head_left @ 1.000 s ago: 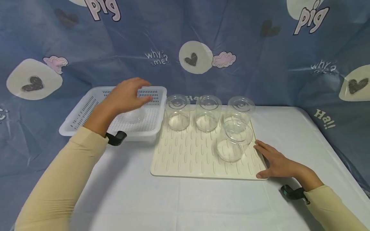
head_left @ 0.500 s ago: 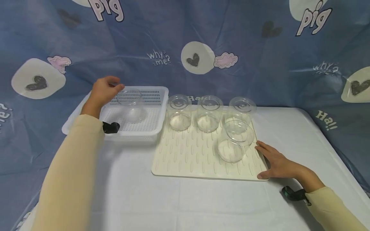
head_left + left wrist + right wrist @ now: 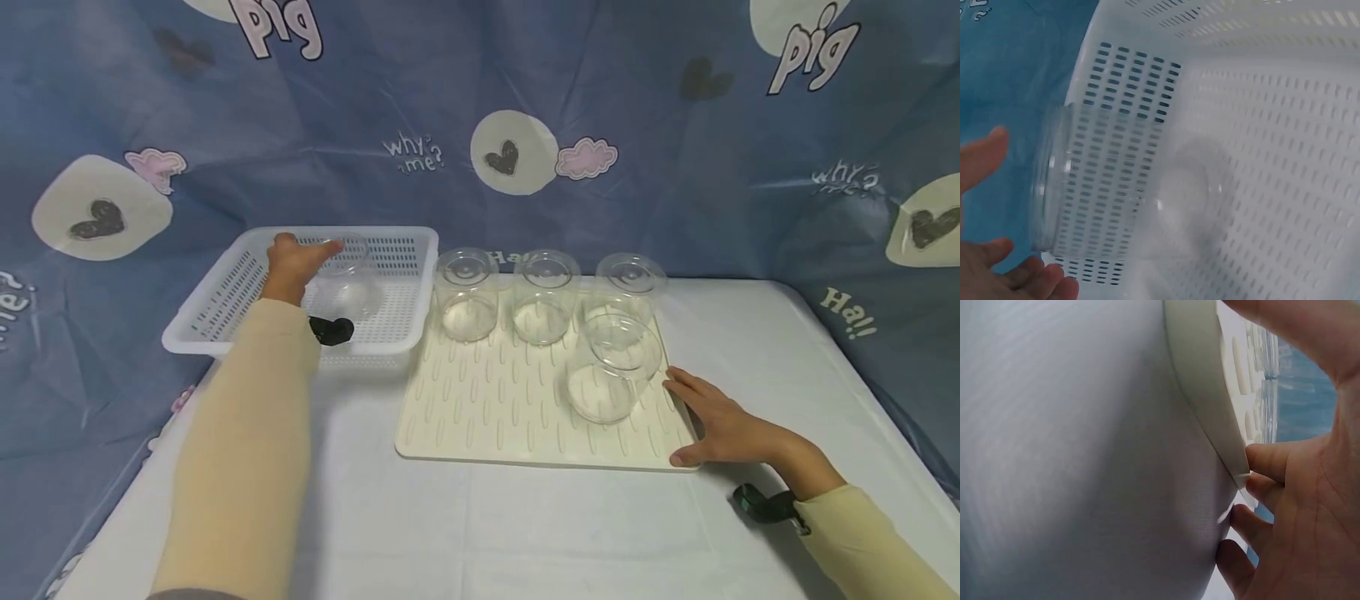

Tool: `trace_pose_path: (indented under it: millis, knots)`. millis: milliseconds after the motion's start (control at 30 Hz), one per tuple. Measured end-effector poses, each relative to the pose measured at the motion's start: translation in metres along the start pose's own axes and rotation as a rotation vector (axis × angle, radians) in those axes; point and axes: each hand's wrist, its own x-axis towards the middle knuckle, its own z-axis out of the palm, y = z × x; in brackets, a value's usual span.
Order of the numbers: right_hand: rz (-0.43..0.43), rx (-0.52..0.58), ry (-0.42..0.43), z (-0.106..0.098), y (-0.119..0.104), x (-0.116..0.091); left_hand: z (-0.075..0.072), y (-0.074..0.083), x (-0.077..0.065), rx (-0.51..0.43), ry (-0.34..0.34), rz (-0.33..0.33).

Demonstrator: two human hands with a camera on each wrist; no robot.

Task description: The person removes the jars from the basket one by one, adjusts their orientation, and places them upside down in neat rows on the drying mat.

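A clear cup [image 3: 352, 279] stands inside the white plastic basket [image 3: 187, 321]. My left hand [image 3: 294, 265] is at the left side of its upper end. In the left wrist view the thumb and fingers [image 3: 1025, 275] are spread on either side of the cup's thick-rimmed end [image 3: 1054, 181], with a gap showing. My right hand [image 3: 723, 425] rests at the right edge of the cream ribbed mat [image 3: 480, 425], fingers spread. Its fingertips touch the mat's edge in the right wrist view. On the mat's front right stands another clear cup [image 3: 611, 371].
Three more clear cups, a left one [image 3: 467, 296], a middle one [image 3: 543, 298] and a right one [image 3: 626, 287], line the mat's back edge. The basket adjoins the mat's left side. A white cloth [image 3: 450, 533] covers the table; a blue printed curtain [image 3: 360, 92] hangs behind.
My left hand moved left across the basket, then came back a little right and lower beside the cup. The right hand and the cups on the mat stayed put.
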Motion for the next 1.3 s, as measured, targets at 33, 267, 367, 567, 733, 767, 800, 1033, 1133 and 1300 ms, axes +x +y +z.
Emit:
trace_pose_path:
  millis: [33, 267, 367, 567, 733, 767, 800, 1033, 1133, 1300]
  knots:
    - [0.0, -0.005, 0.002, 0.0, 0.0, 0.0, 0.001, -0.001, 0.0, 0.031, -0.023, 0.007]
    - [-0.021, -0.018, 0.008, 0.0, 0.004, 0.0, 0.013, -0.007, 0.006, 0.015, -0.159, -0.04]
    - [-0.028, -0.026, 0.021, 0.0, 0.005, 0.0, 0.017, -0.006, 0.008, 0.07, -0.212, -0.036]
    - [0.001, 0.001, 0.004, -0.001, 0.005, 0.001, 0.019, -0.004, 0.008, 0.211, -0.245, -0.024]
    - [-0.002, -0.009, 0.004, 0.0, 0.006, 0.001, 0.021, -0.004, 0.009, 0.202, -0.232, -0.024]
    - [-0.006, -0.01, 0.008, 0.001, 0.006, 0.001, 0.022, -0.004, 0.009, 0.201, -0.234, -0.017]
    - [-0.008, -0.01, 0.01, 0.001, 0.006, 0.001, 0.022, -0.004, 0.009, 0.192, -0.233, -0.015]
    - [0.01, -0.01, 0.006, 0.0, 0.003, 0.002, 0.018, -0.006, 0.011, 0.065, -0.209, -0.003]
    - [0.014, -0.014, 0.003, 0.0, 0.002, 0.002, 0.015, -0.009, 0.014, 0.064, -0.209, -0.004]
    - [0.019, -0.003, -0.001, 0.0, 0.002, 0.0, 0.01, -0.012, 0.018, 0.095, -0.248, -0.002]
